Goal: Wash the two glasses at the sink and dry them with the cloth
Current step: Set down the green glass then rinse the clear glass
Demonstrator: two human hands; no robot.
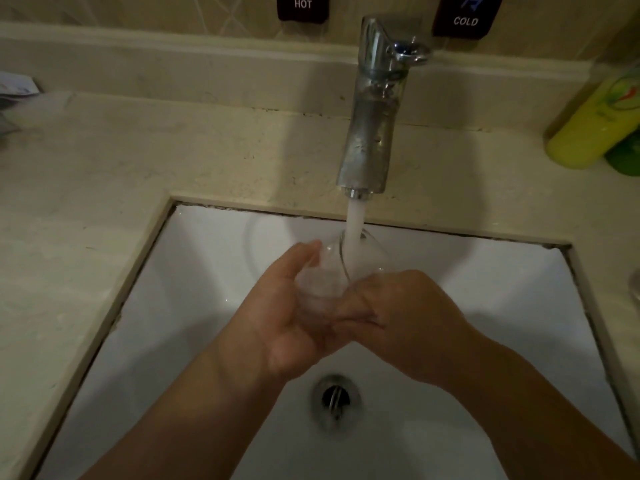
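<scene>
Over the white sink (194, 271), I hold a clear glass (329, 271) in both hands under the running water (355, 230) that falls from the chrome tap (372, 133). The glass lies tilted, its mouth turned up and away from me toward the spout, and the stream runs into that mouth. My left hand (287, 317) cups the glass from the left and below, palm up, thumb along the near side, its fingers curled round the base. My right hand (412, 317) comes in from the right, back of the hand toward the camera, its fingers (360, 317) bent and pressed together against the lower body of the glass, where they meet the left hand; through the blur I cannot tell whether any of them reach inside. Both forearms enter from the bottom edge of the view. Below the hands, the round metal drain (335, 398) sits in the middle of the basin. The pale stone counter (86, 174) frames the sink on three sides. At the right edge of the counter stand a yellow bottle (595, 126) and, just beside it, a green one (627, 157). On the wall behind the tap hang two dark labels, HOT (303, 6) to the left and COLD (465, 19) to the right
</scene>
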